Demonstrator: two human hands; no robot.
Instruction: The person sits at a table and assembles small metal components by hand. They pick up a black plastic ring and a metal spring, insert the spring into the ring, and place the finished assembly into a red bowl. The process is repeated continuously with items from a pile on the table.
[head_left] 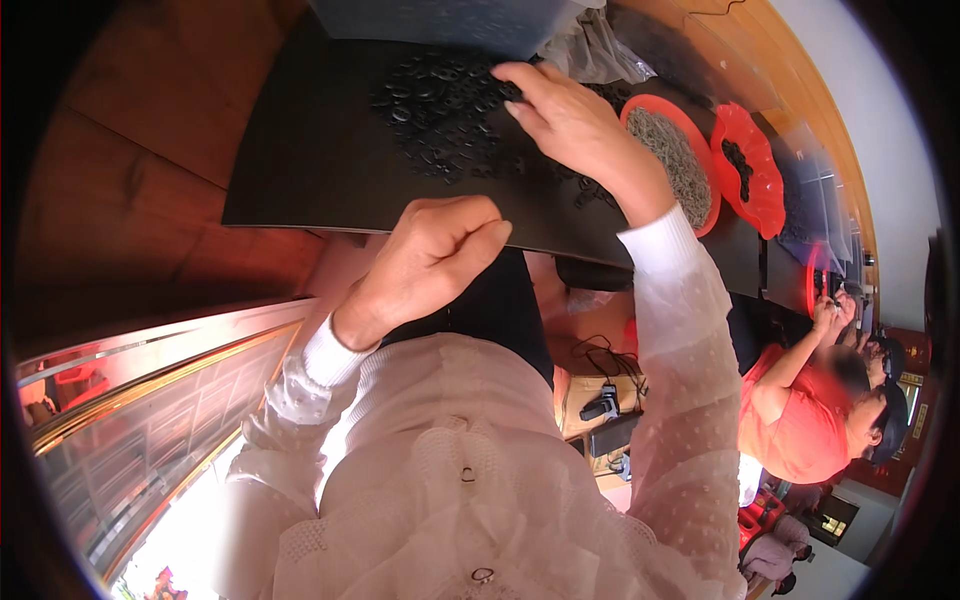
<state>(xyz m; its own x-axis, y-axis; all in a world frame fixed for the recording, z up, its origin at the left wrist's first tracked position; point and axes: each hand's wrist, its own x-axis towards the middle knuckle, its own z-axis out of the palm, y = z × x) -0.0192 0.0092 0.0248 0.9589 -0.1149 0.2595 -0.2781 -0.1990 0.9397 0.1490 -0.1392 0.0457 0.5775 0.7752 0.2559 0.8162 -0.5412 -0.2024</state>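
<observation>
Small black parts (pixel 440 110), several of them round or ring-shaped, lie in a loose pile on the dark tabletop (pixel 290 150). My right hand (pixel 572 115) reaches over the pile's right edge. Its index finger and thumb stand apart, with black pieces below and between them; I see none clearly gripped. My left hand (pixel 430 260) is closed just in front of the table's near edge, thumb against the curled fingers. Whatever it may hold is hidden.
A translucent bin (pixel 450 25) stands behind the pile, beside a crumpled plastic bag (pixel 595 50). To the right are a red-rimmed bowl (pixel 713 205) of small greyish pieces and a red scalloped dish (pixel 765 185) with black parts. Farther right, a person in red (pixel 800 420) works with both hands.
</observation>
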